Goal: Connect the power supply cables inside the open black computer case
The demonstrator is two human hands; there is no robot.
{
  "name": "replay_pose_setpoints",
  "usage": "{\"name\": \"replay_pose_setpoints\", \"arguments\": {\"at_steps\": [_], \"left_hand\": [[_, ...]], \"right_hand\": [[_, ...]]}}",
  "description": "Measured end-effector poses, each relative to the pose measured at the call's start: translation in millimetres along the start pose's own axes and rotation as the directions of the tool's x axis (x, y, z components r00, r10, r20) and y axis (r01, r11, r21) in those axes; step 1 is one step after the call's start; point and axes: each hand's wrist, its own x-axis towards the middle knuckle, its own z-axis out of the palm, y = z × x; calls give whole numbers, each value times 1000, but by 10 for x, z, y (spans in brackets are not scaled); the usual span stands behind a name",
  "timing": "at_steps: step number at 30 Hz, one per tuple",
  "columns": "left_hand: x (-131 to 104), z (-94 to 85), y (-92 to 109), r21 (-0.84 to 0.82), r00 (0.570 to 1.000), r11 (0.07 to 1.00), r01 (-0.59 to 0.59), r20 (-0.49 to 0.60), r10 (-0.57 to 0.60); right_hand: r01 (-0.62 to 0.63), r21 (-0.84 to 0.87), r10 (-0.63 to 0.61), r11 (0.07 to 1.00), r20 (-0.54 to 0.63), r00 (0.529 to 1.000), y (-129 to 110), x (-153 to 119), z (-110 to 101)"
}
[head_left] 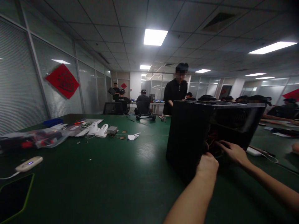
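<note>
A black computer case [187, 133] stands upright on the green table, its open side turned towards me. Inside it, a few reddish cables [213, 138] show dimly in the shadow. My left hand [208, 163] is closed at the lower near edge of the opening, with its fingertips hidden. Just right of it, my right hand [233, 152] reaches into the case beside the cables. Its fingers are bent together towards the left hand, and whatever they pinch is too dark to make out.
Left on the green table [130, 177] lie a phone [16, 197], a small white device [29, 164] with a lit display, plastic bags [44, 138] and a blue tray [53, 122]. A co-worker [176, 88] stands behind the case. A white adapter [253, 151] with a cable lies right.
</note>
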Motion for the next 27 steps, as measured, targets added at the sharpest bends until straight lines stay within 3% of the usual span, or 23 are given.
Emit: {"name": "replay_pose_setpoints", "arguments": {"at_steps": [4, 8, 11, 16, 21, 27], "left_hand": [[-261, -124, -126, 25, 993, 995, 96, 65, -98], [-593, -342, -268, 45, 986, 987, 153, 64, -156], [-843, -502, -413, 60, 981, 981, 184, 56, -187], [-1259, -702, -719, 95, 981, 977, 190, 26, -193], [-1703, -904, -999, 204, 978, 957, 206, -18, -207], [-2214, -1214, -1217, 293, 970, 928, 230, 11, -244]], "right_hand": [[33, -38, -35, 999, -69, 997, -94, -113, 134], [89, -88, -101, 992, -136, 986, -299, -215, 267], [51, -150, -76, 987, -166, 983, -575, -355, 308], [96, -164, -120, 982, -147, 982, -1120, -667, 352], [337, -154, -362, 929, -183, 914, -1586, -948, 491], [442, -124, -458, 889, -213, 863, -2168, -1190, 570]]}}
